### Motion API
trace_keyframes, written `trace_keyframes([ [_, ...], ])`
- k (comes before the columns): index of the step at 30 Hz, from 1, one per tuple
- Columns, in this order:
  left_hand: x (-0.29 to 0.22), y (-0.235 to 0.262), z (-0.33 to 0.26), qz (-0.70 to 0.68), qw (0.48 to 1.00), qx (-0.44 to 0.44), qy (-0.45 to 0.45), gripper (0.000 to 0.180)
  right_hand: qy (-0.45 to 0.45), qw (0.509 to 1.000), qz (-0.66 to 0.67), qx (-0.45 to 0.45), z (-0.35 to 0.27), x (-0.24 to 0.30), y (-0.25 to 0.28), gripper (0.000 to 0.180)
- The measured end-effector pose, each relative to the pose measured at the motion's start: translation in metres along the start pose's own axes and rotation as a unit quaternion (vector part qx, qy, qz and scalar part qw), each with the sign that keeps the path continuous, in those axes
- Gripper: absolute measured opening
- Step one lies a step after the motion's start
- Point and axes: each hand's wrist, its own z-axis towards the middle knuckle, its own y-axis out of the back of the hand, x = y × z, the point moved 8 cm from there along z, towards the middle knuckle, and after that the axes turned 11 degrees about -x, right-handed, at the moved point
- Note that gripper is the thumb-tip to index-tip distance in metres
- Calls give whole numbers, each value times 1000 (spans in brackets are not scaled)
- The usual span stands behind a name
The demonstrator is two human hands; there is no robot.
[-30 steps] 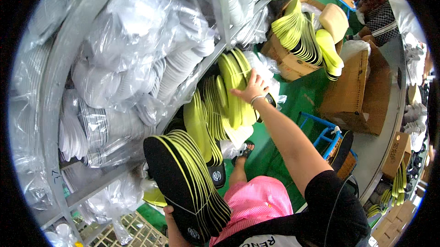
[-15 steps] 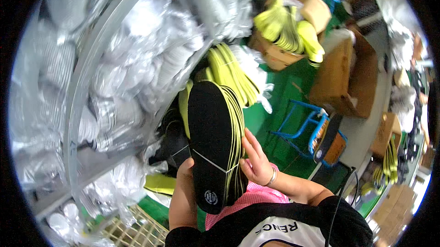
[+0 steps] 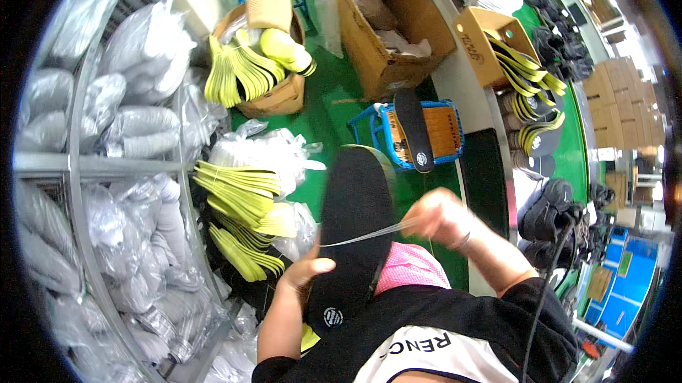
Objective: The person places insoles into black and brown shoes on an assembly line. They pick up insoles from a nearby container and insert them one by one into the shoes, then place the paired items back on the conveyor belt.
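Observation:
My left hand (image 3: 307, 274) grips a bundle of black insoles (image 3: 355, 198) by its left edge, thumb lying on the top one. A round pale mark shows near the lower end of the bundle, and its far end is slightly blurred. A thin whitish elastic band (image 3: 362, 234) crosses the middle of the bundle and is stretched out to the right. My right hand (image 3: 439, 218), a little smeared by motion, has its fingers closed on the band, apart from the insoles. A single black insole (image 3: 412, 131) lies on a blue-framed stool (image 3: 446, 131) ahead.
On the left stands a metal rack (image 3: 74, 163) full of plastic-wrapped bundles. Beside it are stacks of yellow-green insoles (image 3: 238, 191). Ahead stand a round carton (image 3: 277, 102) of yellow-edged insoles and an open cardboard box (image 3: 398, 63). A workbench with black shoes (image 3: 547, 212) runs along the right.
My view has swung to the right. My right hand has left the side of the insole bundle and pulled the band outward; my left hand still holds the bundle.

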Motion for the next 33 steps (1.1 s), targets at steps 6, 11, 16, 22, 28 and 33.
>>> trace_keyframes([
  [6,-9,-77,24,133,983,121,43,111,99,898,320,-285,30,82,163,32],
  [11,-12,-54,36,151,986,60,34,112,106,924,26,-367,7,36,147,36],
  [16,-23,-52,45,135,988,55,53,113,95,951,285,-66,-24,-37,14,84],
  [22,-4,-69,87,130,980,69,131,110,107,907,294,-283,6,-75,45,69],
  [28,40,-145,166,2,987,84,135,103,175,868,341,-316,4,-61,147,53],
  [33,91,-200,244,-20,990,47,131,116,102,863,325,-372,9,-52,253,48],
])
